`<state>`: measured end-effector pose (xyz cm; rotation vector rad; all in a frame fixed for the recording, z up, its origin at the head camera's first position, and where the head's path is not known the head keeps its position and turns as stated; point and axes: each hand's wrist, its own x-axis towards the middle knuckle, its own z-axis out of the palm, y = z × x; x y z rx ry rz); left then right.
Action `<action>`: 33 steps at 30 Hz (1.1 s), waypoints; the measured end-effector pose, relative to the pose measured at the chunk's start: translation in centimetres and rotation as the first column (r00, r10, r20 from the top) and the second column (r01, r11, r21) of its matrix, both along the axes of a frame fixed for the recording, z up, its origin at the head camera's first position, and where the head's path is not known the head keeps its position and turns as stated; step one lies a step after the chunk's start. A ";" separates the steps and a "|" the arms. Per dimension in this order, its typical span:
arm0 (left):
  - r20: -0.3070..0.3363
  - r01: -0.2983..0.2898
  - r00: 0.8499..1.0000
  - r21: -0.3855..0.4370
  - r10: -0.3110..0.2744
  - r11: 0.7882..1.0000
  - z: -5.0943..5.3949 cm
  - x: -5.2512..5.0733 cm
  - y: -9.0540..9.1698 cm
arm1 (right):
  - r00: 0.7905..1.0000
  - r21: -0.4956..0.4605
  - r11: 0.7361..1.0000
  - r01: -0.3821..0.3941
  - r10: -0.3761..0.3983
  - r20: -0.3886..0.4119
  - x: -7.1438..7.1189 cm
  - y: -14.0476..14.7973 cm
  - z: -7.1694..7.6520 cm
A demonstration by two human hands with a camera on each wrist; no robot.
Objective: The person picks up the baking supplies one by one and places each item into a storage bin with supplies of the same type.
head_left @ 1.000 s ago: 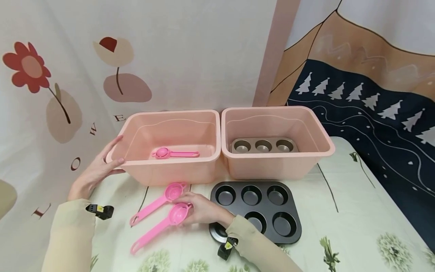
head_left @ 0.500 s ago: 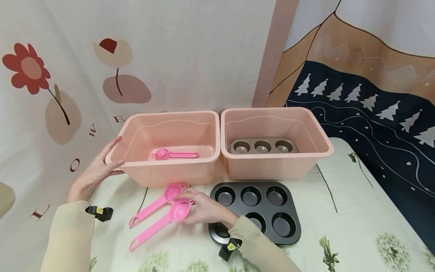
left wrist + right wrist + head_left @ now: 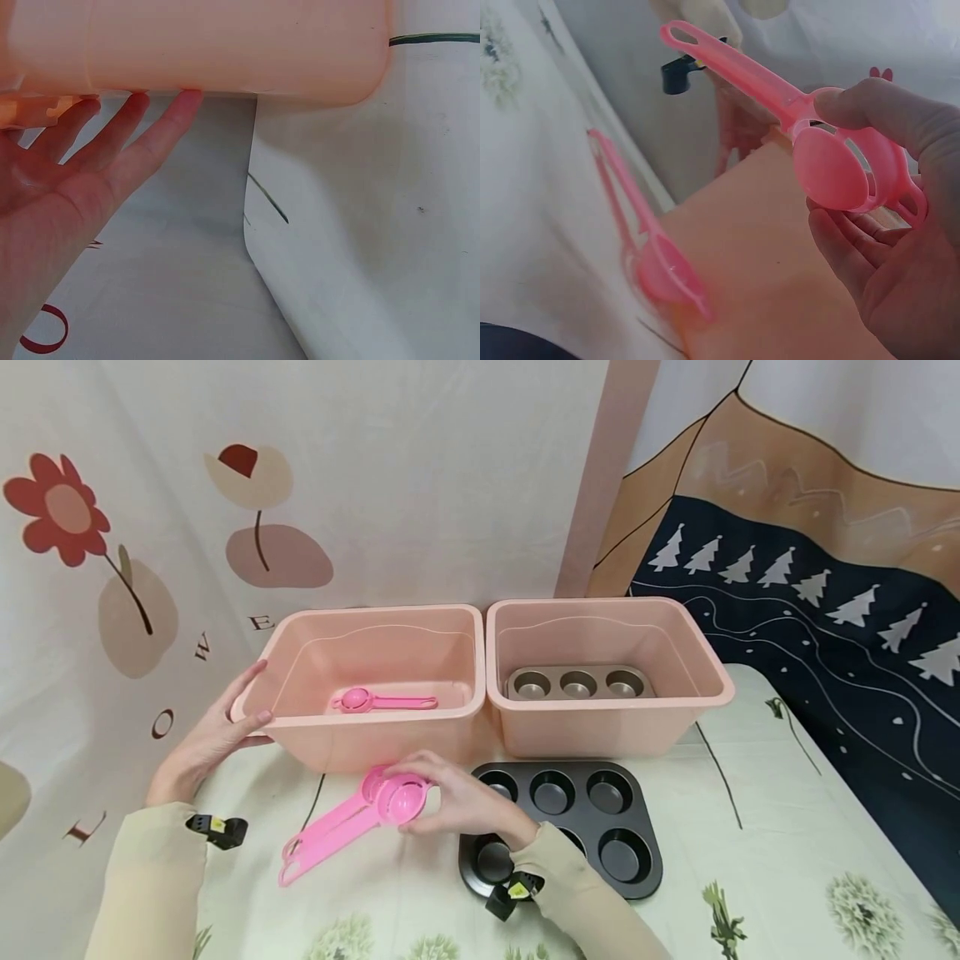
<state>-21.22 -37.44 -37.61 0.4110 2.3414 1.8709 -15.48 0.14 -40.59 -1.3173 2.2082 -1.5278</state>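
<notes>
Pink egg separator [image 3: 401,800]: bowl pinched in right hand [image 3: 467,797], handle toward eight o'clock. Twin separator [image 3: 673,276]: on bench [image 3: 697,827], at its ten o'clock. Left tub [image 3: 367,742]: twelve o'clock, corner gripped by left hand [image 3: 210,737]. Hazard, to my eye: bowl-end pinch could slip, dropping it.

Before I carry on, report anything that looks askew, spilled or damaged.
Nothing stands out; no spill or damage shows. The pink rectangular plastic left bin stands upright, and the black metal six-cup muffin pan lies flat. One pink plastic long-handled egg separator rests beside the bin, and the right hand holds another; neither looks odd.
</notes>
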 end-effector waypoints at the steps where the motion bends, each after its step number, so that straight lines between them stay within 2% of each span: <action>1: -0.002 -0.001 1.000 -0.003 0.001 1.000 0.0 0.0 0.0 | 1.000 -0.009 1.000 0.000 0.000 -0.009 -0.1 0.1 0.3; 8: -0.008 -0.009 1.000 -0.028 0.009 1.000 0.1 -0.1 0.1 | 0.996 -0.059 0.998 -0.003 -0.003 -0.092 -1.0 0.4 2.0; 13: -0.002 -0.002 1.000 -0.014 0.002 1.000 0.1 -0.1 0.2 | 0.993 -0.080 0.997 -0.004 -0.006 -0.115 -1.7 0.7 3.4; 21: -0.001 0.013 1.000 0.027 -0.013 1.000 -0.1 -0.1 0.1 | 0.982 -0.076 0.995 0.064 -0.077 -0.173 -3.0 1.2 6.6; 29: -0.016 -0.016 1.000 -0.038 0.015 0.999 -0.2 0.1 0.1 | 0.991 -0.113 0.989 0.090 -0.100 -0.085 -3.8 1.3 9.1; 33: -0.012 -0.016 1.000 -0.046 0.016 0.999 -0.1 0.0 0.1 | 0.990 -0.108 0.988 0.110 -0.118 -0.071 -3.9 1.4 9.9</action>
